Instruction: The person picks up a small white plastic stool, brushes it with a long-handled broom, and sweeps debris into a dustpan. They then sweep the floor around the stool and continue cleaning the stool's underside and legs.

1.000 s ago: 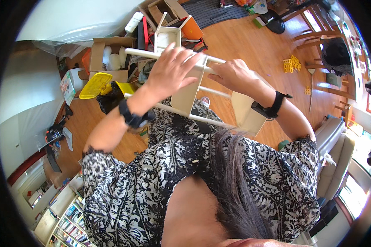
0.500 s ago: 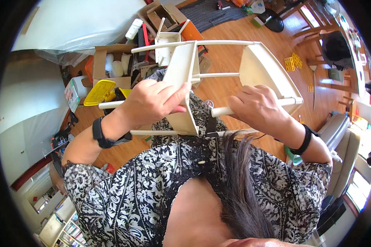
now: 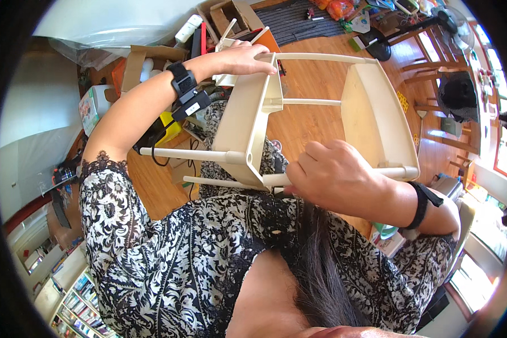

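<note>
A cream plastic shelf rack lies sideways across my lap, its tiers joined by round poles. My left hand (image 3: 245, 58) is wrapped over the far corner of the left shelf tier (image 3: 243, 115), its thumb along the rim. Closed in a fist, my right hand (image 3: 335, 174) grips the near pole (image 3: 397, 172), which runs from the right shelf tier (image 3: 372, 107). That pole's left end meets the left tier's near edge; I cannot tell whether it is seated. The far pole (image 3: 321, 57) and a middle pole (image 3: 311, 102) span both tiers. Other poles stick out leftward.
Behind my left arm stand open cardboard boxes (image 3: 152, 53) and a white bottle (image 3: 188, 28). A yellow item (image 3: 168, 127) lies below that forearm. A dark striped mat (image 3: 304, 25) is on the wooden floor. A standing fan (image 3: 456, 25) and chairs are at the far right.
My left hand has moved from the left tier's near side to its far corner. My right hand has come nearer and brought the loose pole end against the left tier.
</note>
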